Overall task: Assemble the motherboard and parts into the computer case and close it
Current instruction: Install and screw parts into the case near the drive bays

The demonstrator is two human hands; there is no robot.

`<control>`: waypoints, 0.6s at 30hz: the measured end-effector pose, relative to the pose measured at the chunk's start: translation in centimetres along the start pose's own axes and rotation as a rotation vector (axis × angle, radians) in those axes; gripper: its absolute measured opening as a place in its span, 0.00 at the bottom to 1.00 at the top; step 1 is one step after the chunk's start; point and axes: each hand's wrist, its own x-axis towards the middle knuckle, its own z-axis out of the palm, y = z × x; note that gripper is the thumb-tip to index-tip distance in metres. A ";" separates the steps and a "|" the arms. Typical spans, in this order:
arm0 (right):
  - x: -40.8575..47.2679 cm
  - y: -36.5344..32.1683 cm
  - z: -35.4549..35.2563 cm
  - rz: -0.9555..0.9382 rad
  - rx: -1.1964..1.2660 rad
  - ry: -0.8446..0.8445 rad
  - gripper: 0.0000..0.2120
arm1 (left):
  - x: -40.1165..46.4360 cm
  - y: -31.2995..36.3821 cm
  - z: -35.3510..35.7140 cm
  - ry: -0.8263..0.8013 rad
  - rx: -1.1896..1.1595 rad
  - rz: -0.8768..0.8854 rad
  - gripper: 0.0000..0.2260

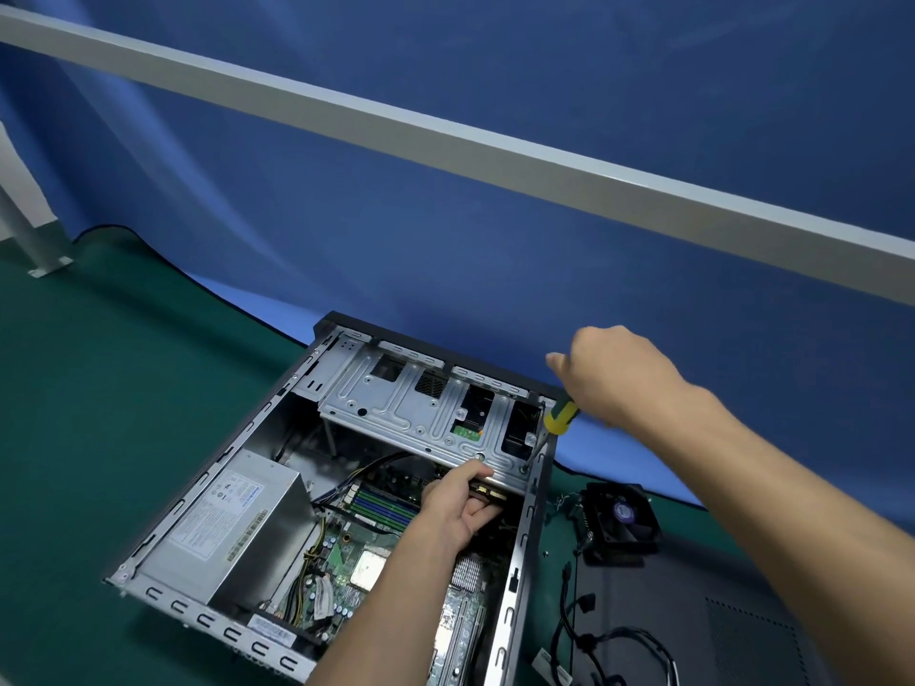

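Note:
The open computer case (pixel 515 576) lies on its side on the green mat. Inside it sit the green motherboard (pixel 346 557), the grey power supply (pixel 232 527) at the left and the metal drive cage (pixel 421 413) at the far end. My left hand (pixel 455 512) reaches under the cage's near edge and holds a flat drive-like part (pixel 487 491) there, thumb on top. My right hand (pixel 619 373) grips a screwdriver (pixel 559 415) with a yellow and green handle. Its shaft points down at a screw near the cage's right corner.
A CPU cooler fan (pixel 624 517) stands on the mat right of the case. Black cables (pixel 594 636) lie near it beside the dark side panel (pixel 718 626). A small screw (pixel 545 554) lies by the case wall. A blue cloth backdrop (pixel 445 215) and a white beam (pixel 445 136) rise behind.

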 end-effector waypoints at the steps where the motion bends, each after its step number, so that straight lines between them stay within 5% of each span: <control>1: 0.0 0.0 -0.1 0.000 0.014 -0.028 0.12 | 0.0 0.0 0.0 0.000 0.001 0.001 0.08; 4: -0.1 -0.4 -0.1 -0.021 0.071 -0.139 0.06 | 0.2 0.0 0.0 0.002 0.002 0.005 0.06; 7: -0.1 -0.6 0.2 -0.027 0.024 -0.018 0.13 | 0.1 -0.1 0.0 -0.008 -0.001 0.008 0.06; 11: -0.4 -0.9 0.1 -0.040 0.066 -0.115 0.05 | 0.0 0.0 0.0 -0.013 -0.011 0.010 0.05; 14: -0.2 -0.7 0.0 -0.023 0.014 -0.030 0.15 | 0.0 -0.1 0.0 -0.013 -0.007 0.010 0.06; 18: -0.1 -0.5 0.2 -0.023 0.049 -0.095 0.09 | -0.1 0.0 0.0 -0.013 0.002 0.012 0.09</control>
